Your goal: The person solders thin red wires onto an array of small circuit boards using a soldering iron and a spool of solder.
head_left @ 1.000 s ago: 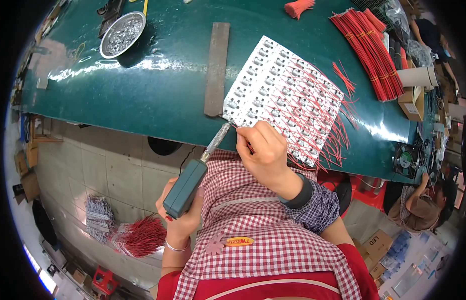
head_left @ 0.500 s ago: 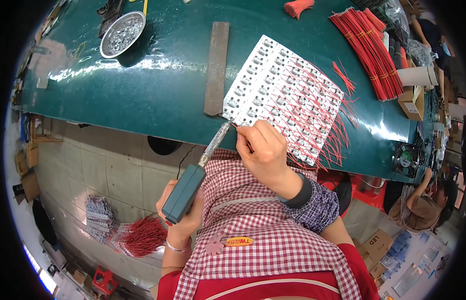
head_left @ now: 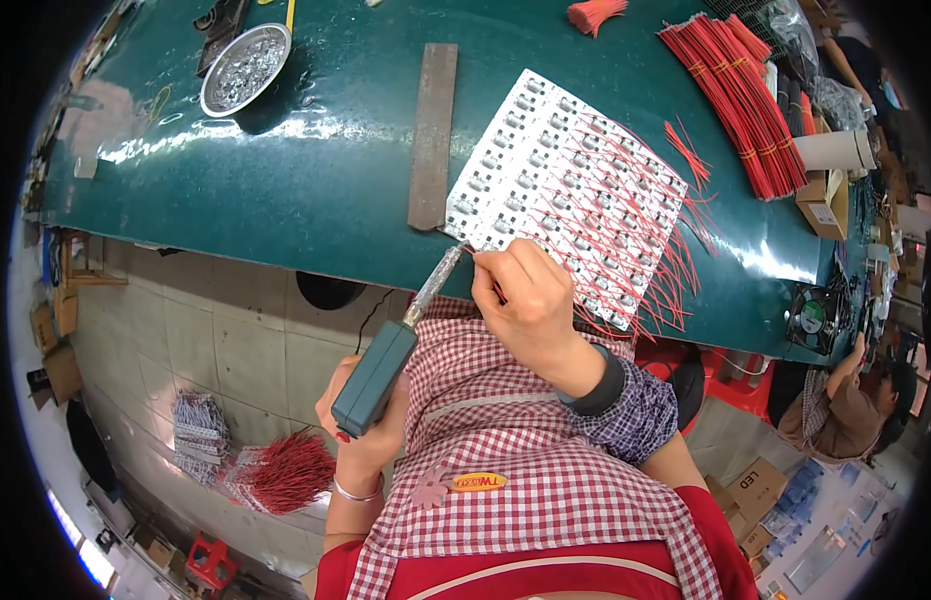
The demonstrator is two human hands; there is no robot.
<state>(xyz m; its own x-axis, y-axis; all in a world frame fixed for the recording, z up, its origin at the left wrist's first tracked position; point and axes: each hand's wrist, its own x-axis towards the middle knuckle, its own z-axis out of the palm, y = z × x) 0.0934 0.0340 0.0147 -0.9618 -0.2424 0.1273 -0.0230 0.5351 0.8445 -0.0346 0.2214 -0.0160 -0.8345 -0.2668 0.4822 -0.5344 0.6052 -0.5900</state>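
My left hand is wrapped round the green handle of a soldering iron, whose silvery shaft slants up to the table edge. Close to its tip, my right hand pinches thumb and forefinger on a thin wire, mostly hidden by the fingers. Both meet at the near left corner of a white circuit board panel with rows of small dark and silvery parts. Many thin red wires fan out over its right part. A flat brown metal bar lies along its left side.
On the green table stand a metal bowl of silvery scraps and a small fan. Red wire bundles lie at the far right by a cardboard box. More bundles are down left. A co-worker sits at right.
The soldering iron and my left hand have shifted slightly up and to the right, bringing the tip a little nearer my right fingertips. My right hand is almost still.
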